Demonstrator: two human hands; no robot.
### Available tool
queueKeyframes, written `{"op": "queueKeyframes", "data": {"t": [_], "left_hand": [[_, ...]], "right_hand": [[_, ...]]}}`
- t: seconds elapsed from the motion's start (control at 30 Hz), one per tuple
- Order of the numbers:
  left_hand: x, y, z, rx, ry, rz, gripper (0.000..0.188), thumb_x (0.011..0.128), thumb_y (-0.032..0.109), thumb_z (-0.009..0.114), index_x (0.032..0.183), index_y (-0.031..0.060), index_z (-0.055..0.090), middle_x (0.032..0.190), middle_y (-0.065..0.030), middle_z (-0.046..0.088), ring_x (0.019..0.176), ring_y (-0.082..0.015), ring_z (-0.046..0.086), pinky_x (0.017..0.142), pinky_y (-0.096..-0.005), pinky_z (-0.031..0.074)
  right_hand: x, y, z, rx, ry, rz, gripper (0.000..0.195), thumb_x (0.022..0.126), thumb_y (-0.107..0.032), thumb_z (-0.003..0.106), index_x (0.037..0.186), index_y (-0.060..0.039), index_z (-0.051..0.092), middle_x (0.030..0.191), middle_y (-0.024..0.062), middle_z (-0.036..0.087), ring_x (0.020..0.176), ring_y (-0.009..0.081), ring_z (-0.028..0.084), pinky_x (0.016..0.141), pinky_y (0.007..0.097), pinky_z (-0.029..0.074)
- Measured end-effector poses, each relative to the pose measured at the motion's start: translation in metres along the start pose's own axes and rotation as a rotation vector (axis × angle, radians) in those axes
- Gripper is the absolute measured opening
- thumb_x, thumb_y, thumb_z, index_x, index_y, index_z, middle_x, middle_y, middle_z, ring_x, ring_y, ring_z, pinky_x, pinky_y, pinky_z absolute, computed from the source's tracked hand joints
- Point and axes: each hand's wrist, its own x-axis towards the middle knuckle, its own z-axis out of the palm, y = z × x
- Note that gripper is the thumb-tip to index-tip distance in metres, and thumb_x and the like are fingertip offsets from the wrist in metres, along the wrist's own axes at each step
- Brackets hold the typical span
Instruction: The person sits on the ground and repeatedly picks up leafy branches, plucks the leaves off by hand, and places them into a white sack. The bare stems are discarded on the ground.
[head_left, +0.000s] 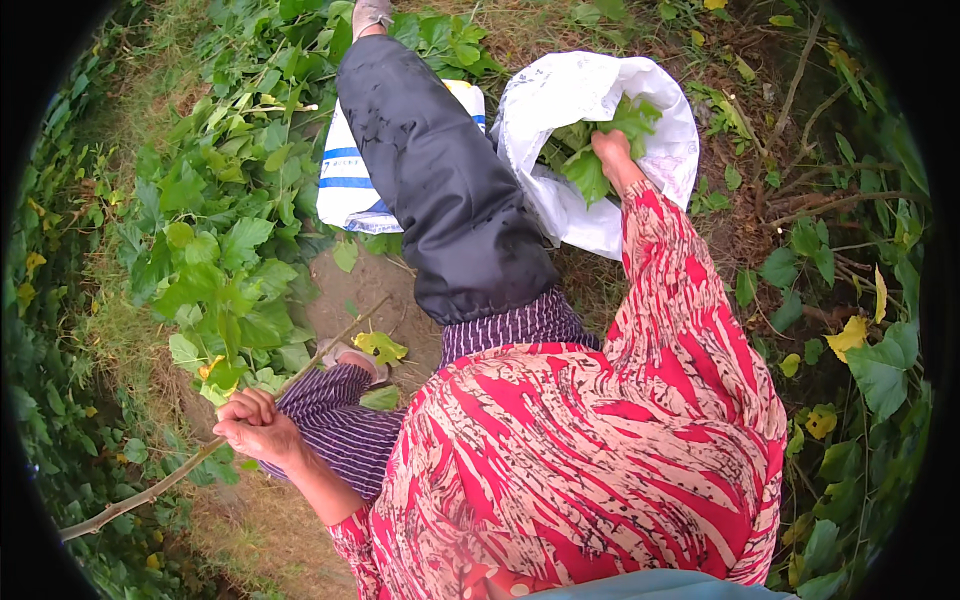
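My left hand (257, 426) is closed around a long thin branch (154, 491), which slants from the lower left up towards my bent leg. The stretch of branch above the hand looks bare. My right hand (613, 146) is at the mouth of a white woven plastic sack (559, 82), holding a bunch of green lobed leaves (587, 174). More leaves lie inside the sack, though its depth is hidden. A large heap of leafy cut shoots (225, 247) lies on the ground at the left of my outstretched leg.
A white and blue sack (349, 172) lies partly under my outstretched leg, which has a dark cover (465, 172). Bare cut branches (787, 112) stick out at the right. A yellowing leaf (380, 346) lies near my shoe. Leafy plants border both sides.
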Motion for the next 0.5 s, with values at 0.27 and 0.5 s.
{"op": "queueKeyframes", "data": {"t": [0.27, 0.5], "left_hand": [[0.002, 0.000, -0.008, 0.020, 0.062, -0.026, 0.049, 0.093, 0.050, 0.036, 0.065, 0.0102, 0.036, 0.055, 0.0018, 0.025, 0.045, -0.0097, 0.023, 0.041, -0.0239, 0.019], [0.019, -0.009, -0.006, 0.044, 0.051, 0.052, 0.046, 0.095, 0.042, 0.038, 0.063, 0.0106, 0.033, 0.052, 0.0031, 0.028, 0.043, -0.0063, 0.026, 0.036, -0.0211, 0.021]], "right_hand": [[-0.015, -0.022, 0.023, -0.710, -0.332, -0.194, 0.046, 0.084, -0.039, 0.051, 0.107, -0.0011, 0.061, 0.115, 0.0201, 0.057, 0.107, 0.0352, 0.054, 0.089, 0.0412, 0.045], [-0.079, -0.011, -0.027, -0.419, -0.257, -0.294, 0.078, 0.085, -0.056, 0.040, 0.109, 0.0188, 0.046, 0.102, 0.0382, 0.054, 0.104, 0.0459, 0.051, 0.091, 0.0445, 0.039]]}}
